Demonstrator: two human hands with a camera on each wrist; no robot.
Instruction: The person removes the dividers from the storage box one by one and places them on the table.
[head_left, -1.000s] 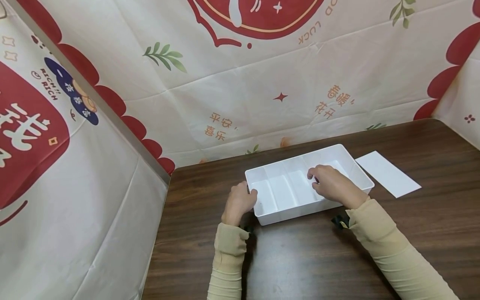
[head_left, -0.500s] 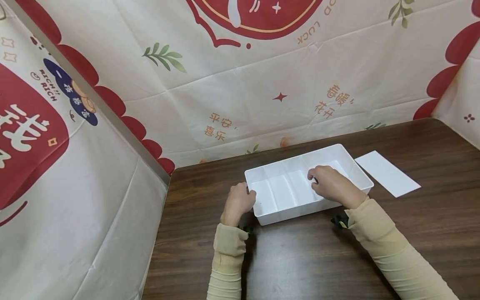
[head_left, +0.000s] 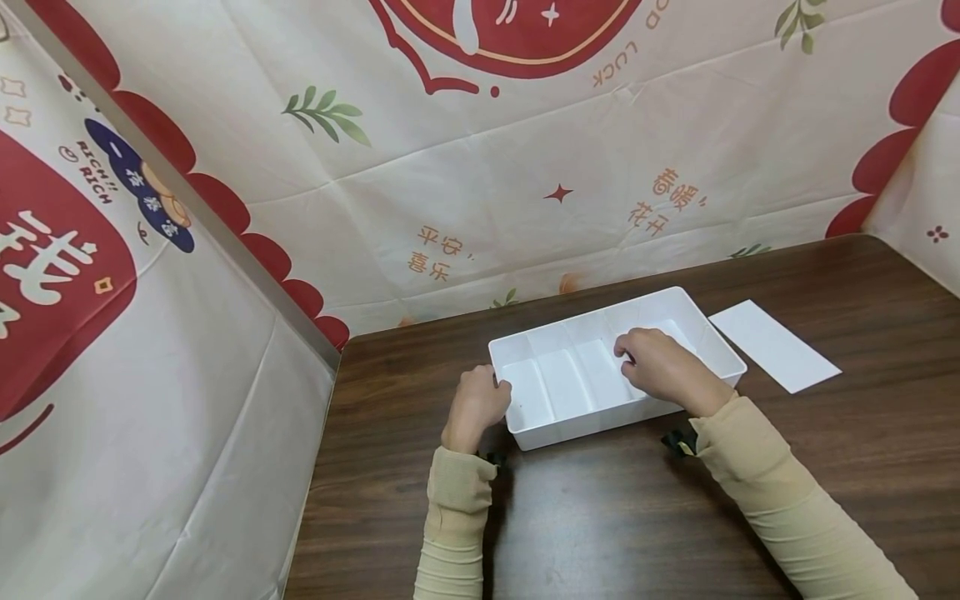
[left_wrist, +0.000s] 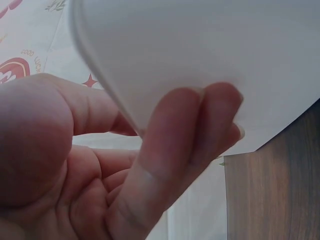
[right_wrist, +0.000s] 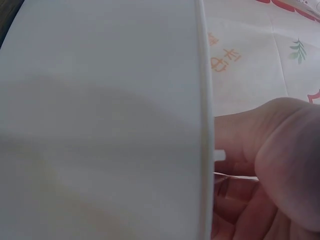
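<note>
Head view: worktop (head_left: 600,517) nearest. My left grip (head_left: 477,402) pinches the left end wall of the white tray (head_left: 567,383); my right grip (head_left: 663,368) reaches over its front wall, fingers curled inside, can't tell if they hold anything. Tray sits between both, long axis left-right, right end angled away. White card (head_left: 776,346) flat beside that end, right grip nearer. Printed cloth (head_left: 465,175) behind.
</note>
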